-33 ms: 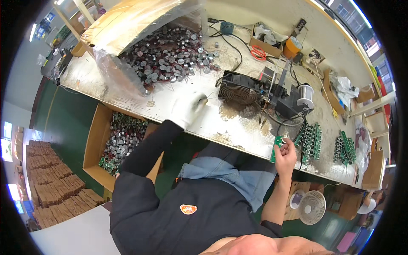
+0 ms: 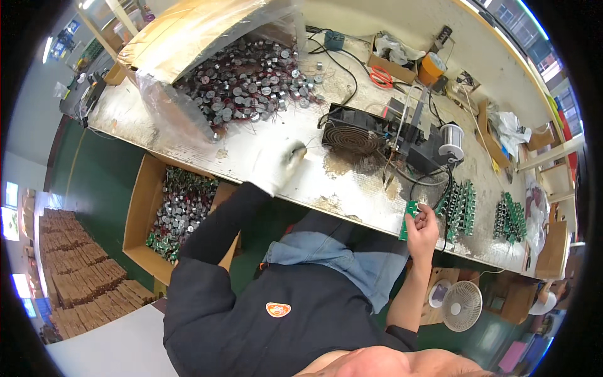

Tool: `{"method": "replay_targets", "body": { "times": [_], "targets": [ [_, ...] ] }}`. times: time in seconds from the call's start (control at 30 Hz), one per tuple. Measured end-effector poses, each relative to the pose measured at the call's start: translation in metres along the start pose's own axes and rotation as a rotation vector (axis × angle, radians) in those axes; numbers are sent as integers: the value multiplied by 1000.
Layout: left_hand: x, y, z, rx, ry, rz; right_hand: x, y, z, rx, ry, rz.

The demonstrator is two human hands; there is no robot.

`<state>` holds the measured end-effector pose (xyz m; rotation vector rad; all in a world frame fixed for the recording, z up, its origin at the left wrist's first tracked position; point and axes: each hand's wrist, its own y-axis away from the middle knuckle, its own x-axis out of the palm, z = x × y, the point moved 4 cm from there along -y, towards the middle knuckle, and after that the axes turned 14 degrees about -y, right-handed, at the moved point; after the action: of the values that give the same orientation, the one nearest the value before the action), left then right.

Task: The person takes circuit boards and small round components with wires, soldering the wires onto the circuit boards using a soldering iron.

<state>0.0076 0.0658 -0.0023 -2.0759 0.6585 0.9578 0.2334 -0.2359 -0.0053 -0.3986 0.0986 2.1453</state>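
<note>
My left hand (image 2: 279, 166), in a white glove, is closed above the bench's front part, left of a black fan unit (image 2: 352, 129). Thin wires show by its fingertips, but what they pinch is too small to make out. My bare right hand (image 2: 423, 231) grips a green circuit board (image 2: 409, 220) by the bench's front edge. Beyond my left hand, a heap of small round silver parts with red wires (image 2: 251, 88) spills from a plastic-lined carton (image 2: 182, 38). Right of my right hand stand rows of green circuit boards (image 2: 461, 210).
A soldering stand (image 2: 418, 147) with a solder wire spool (image 2: 451, 139) rises behind the boards. Orange-handled scissors (image 2: 380, 76) and cables lie farther back. Below the bench at left, a cardboard box (image 2: 139, 213) holds boards with silver parts. A white fan (image 2: 461, 306) stands low at right.
</note>
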Motion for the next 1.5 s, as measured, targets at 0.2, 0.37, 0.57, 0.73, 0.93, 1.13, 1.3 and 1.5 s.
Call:
{"method": "replay_targets", "body": {
  "times": [0.2,0.37,0.57,0.73,0.93,1.13,1.3,1.5],
  "targets": [
    [28,32,-42,-585,789,298,-7,1,-7,72,-19,42],
    [41,32,-74,-415,631,242,12,8,-11,134,-459,63],
    [59,32,-102,-518,853,479,40,13,2,264,-664,162],
    [65,26,-111,-760,1046,626,56,11,8,271,-703,228],
    [74,21,-116,-679,1005,657,65,12,10,246,-666,265],
    [77,20,-121,-713,1068,644,66,10,12,236,-667,258],
    [78,19,-124,-836,1197,634,66,10,7,226,-660,234],
    [83,21,-117,-729,1082,618,66,10,13,197,-678,257]
  ]
}}
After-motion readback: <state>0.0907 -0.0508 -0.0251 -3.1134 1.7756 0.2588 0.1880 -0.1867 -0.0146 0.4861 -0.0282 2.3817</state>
